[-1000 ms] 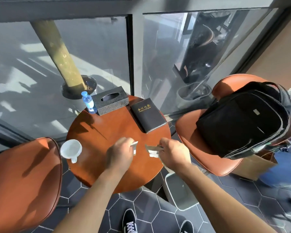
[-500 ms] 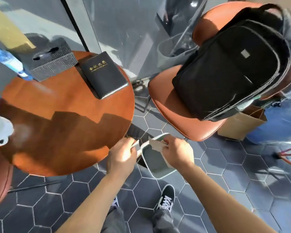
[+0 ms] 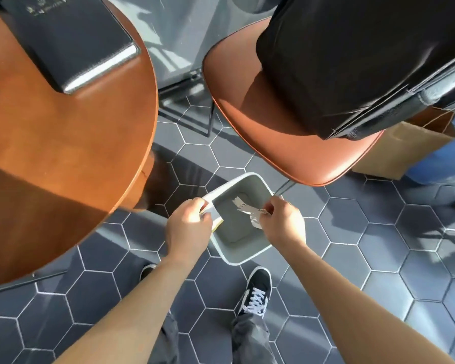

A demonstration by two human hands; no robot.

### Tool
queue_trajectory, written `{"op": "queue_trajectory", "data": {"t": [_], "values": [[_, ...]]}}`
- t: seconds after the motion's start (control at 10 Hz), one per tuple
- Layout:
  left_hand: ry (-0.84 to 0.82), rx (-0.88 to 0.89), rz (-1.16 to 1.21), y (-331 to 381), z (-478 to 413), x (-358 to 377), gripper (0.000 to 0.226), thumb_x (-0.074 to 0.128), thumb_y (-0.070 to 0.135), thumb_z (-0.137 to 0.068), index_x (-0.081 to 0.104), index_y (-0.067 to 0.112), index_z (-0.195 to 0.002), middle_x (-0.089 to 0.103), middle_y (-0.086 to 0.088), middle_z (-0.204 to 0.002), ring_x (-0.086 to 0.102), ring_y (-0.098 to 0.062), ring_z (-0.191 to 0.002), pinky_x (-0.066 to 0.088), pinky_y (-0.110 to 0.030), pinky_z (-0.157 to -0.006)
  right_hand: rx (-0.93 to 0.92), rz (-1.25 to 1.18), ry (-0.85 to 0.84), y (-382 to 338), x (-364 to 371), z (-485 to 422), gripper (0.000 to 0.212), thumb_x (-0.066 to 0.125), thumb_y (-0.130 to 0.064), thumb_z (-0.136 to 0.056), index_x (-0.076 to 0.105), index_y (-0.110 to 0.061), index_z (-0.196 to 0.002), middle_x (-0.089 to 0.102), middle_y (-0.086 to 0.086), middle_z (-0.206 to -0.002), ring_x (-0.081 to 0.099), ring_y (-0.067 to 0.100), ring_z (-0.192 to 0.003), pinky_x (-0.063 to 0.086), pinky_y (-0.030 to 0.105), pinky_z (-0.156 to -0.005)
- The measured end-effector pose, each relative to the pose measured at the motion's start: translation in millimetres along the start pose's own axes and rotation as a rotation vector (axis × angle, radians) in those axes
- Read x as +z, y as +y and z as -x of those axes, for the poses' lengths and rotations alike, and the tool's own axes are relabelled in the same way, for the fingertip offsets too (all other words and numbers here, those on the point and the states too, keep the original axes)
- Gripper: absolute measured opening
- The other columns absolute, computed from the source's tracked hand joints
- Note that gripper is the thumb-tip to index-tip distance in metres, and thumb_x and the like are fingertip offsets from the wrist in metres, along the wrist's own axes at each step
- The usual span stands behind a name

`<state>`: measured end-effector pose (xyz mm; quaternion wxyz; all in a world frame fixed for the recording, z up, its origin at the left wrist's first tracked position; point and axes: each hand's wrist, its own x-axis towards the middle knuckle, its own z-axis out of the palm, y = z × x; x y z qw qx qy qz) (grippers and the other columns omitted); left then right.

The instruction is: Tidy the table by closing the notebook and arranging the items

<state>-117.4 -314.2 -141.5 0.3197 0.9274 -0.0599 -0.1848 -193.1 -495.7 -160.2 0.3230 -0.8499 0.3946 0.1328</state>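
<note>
A closed black notebook (image 3: pixel 66 40) with gold lettering lies at the far side of the round brown table (image 3: pixel 63 143). On the floor beside the table stands a grey waste bin (image 3: pixel 241 252). My left hand (image 3: pixel 188 227) is over the bin's left rim, shut on a small piece of paper with a yellow edge (image 3: pixel 218 224). Over the bin's right side, my right hand (image 3: pixel 284 222) pinches crumpled white paper scraps (image 3: pixel 250 211) that hang above the bin's inside.
An orange chair (image 3: pixel 286 143) stands right of the table with a black backpack (image 3: pixel 357 56) on its seat. A brown paper bag (image 3: pixel 402 151) sits on the floor behind it. My two shoes (image 3: pixel 255 292) stand on the grey hexagon tiles just below the bin.
Both hands left the tabletop with their paper scraps and came down over the waste bin. My view tilted down and to the right, so the tissue box, bottle and cup are out of sight.
</note>
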Motion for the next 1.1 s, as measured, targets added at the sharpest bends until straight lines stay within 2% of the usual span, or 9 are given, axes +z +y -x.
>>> {"op": "queue_trajectory", "data": {"t": [0.1, 0.2, 0.3, 0.4, 0.6, 0.7, 0.8, 0.9, 1.1], "values": [[-0.054, 0.009, -0.05, -13.8, -15.8, 40.7, 0.006, 0.053, 0.011, -0.086, 0.056, 0.015, -0.081, 0.062, -0.002, -0.086, 0.052, -0.026, -0.08, 0.036, -0.031, -0.068, 0.017, 0.02, -0.007, 20.8, 30.4, -24.1, 0.009, 0.054, -0.009, -0.08, 0.058, -0.016, -0.08, 0.052, -0.008, -0.069, 0.052, 0.027, -0.071, 0.034, 0.028, -0.056], [-0.058, 0.031, -0.094, -23.7, -26.4, 68.8, 0.011, 0.053, 0.013, -0.087, 0.063, 0.014, -0.092, 0.067, -0.003, -0.095, 0.048, -0.02, -0.08, 0.035, -0.028, -0.07, 0.016, 0.036, -0.012, 32.3, 49.0, -40.6, 0.008, 0.053, -0.009, -0.082, 0.057, -0.017, -0.081, 0.054, -0.004, -0.072, 0.052, 0.028, -0.072, 0.038, 0.03, -0.06], [-0.071, 0.06, -0.137, -42.0, -43.8, 113.2, 0.022, 0.053, 0.013, -0.089, 0.066, 0.016, -0.107, 0.069, -0.004, -0.105, 0.057, -0.024, -0.089, 0.035, -0.026, -0.074, 0.0, 0.073, -0.034, 55.2, 81.0, -65.4, 0.008, 0.053, -0.011, -0.084, 0.057, -0.017, -0.085, 0.061, 0.002, -0.081, 0.054, 0.029, -0.076, 0.045, 0.032, -0.065], [-0.096, 0.1, -0.177, -51.7, -51.8, 137.3, 0.023, 0.054, 0.009, -0.089, 0.065, 0.013, -0.108, 0.069, -0.008, -0.102, 0.062, -0.03, -0.093, 0.039, -0.028, -0.072, -0.024, 0.102, -0.05, 71.2, 99.7, -76.0, 0.007, 0.053, -0.01, -0.085, 0.056, -0.016, -0.088, 0.062, 0.004, -0.084, 0.053, 0.029, -0.075, 0.044, 0.032, -0.065], [-0.104, 0.2, -0.252, -62.3, -61.3, 165.1, 0.014, 0.054, 0.009, -0.09, 0.066, 0.007, -0.098, 0.069, -0.013, -0.086, 0.063, -0.039, -0.079, 0.045, -0.039, -0.063, 0.004, 0.138, -0.015, 91.1, 124.4, -93.4, 0.011, 0.055, -0.013, -0.088, 0.06, -0.018, -0.096, 0.063, 0.004, -0.09, 0.049, 0.028, -0.074, 0.035, 0.029, -0.062], [-0.18, 0.243, -0.402, -66.7, -63.2, 173.1, 0.022, 0.06, 0.015, -0.089, 0.062, 0.01, -0.11, 0.066, -0.012, -0.101, 0.064, -0.037, -0.091, 0.047, -0.041, -0.067, 0.002, 0.144, -0.017, 92.3, 129.3, -98.5, 0.017, 0.059, -0.018, -0.088, 0.059, -0.02, -0.105, 0.063, 0.003, -0.102, 0.054, 0.028, -0.084, 0.035, 0.029, -0.067], [-0.241, 0.241, -0.508, -68.6, -64.2, 175.0, 0.039, 0.065, 0.021, -0.085, 0.055, 0.013, -0.122, 0.06, -0.01, -0.115, 0.059, -0.032, -0.104, 0.049, -0.041, -0.075, -0.017, 0.148, -0.034, 92.6, 127.5, -99.1, 0.029, 0.063, -0.023, -0.088, 0.057, -0.021, -0.116, 0.06, 0.003, -0.113, 0.056, 0.028, -0.104, 0.039, 0.031, -0.073], [-0.25, 0.31, -0.619, -68.9, -64.2, 174.3, 0.054, 0.068, 0.026, -0.081, 0.049, 0.011, -0.13, 0.056, -0.013, -0.12, 0.055, -0.031, -0.108, 0.048, -0.038, -0.082, -0.058, 0.202, -0.071, 90.6, 122.4, -97.0, 0.038, 0.062, -0.024, -0.087, 0.054, -0.022, -0.124, 0.058, 0.004, -0.117, 0.051, 0.028, -0.116, 0.047, 0.035, -0.079], [-0.261, 0.401, -0.767, -56.7, -64.6, 162.9, 0.055, 0.065, 0.032, -0.081, 0.045, 0.01, -0.127, 0.056, -0.011, -0.116, 0.055, -0.029, -0.106, 0.046, -0.036, -0.081, -0.095, 0.289, -0.122, 76.6, 111.1, -90.5, 0.04, 0.059, -0.029, -0.089, 0.05, -0.021, -0.127, 0.056, 0.005, -0.12, 0.049, 0.028, -0.119, 0.048, 0.037, -0.082]]}}
